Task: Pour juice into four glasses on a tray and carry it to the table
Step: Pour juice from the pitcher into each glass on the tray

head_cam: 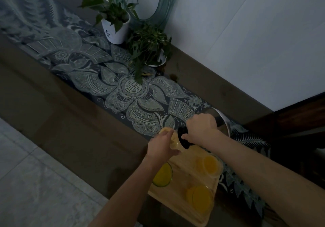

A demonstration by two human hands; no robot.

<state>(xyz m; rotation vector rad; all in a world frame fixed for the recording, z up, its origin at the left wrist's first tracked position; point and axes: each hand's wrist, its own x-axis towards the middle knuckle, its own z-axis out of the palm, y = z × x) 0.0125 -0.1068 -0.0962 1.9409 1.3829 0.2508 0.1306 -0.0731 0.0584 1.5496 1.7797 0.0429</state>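
Dim head view, bench (58, 103) runs diagonally with a patterned cloth (133, 93) down its middle.

Left hand (162, 145) is curled round a glass (173, 139) at the far end of the wooden tray (177, 189), steadying it. The glass looks part full of yellow juice, level hard to read behind the fingers. Just right of it, touching or almost touching, is the pitcher (221, 121): dark lid end tipped toward the glass, clear body and curved handle behind. Right hand (202, 128) is clamped over the lid end from above, fingers wrapped, so this reads as the pour into the last glass. Cannot see a stream.

On the tray, left to right: green-tinted glass (162, 174) at the left edge, full of juice and partly under the left forearm; near-corner glass (202, 198), full; right-side glass (211, 165), full. So three filled, the fourth under way.

Handling, my guess: glasses are rigid, fragile, slick if wet, and top-heavy when this full. The loaded tray will be fairly heavy and sloshy; take it by the two short ends with both hands, keep it level, move slowly. The pitcher should go down on the bench first.

Two potted plants (114, 24) stand well apart at the wall side, out of the way.
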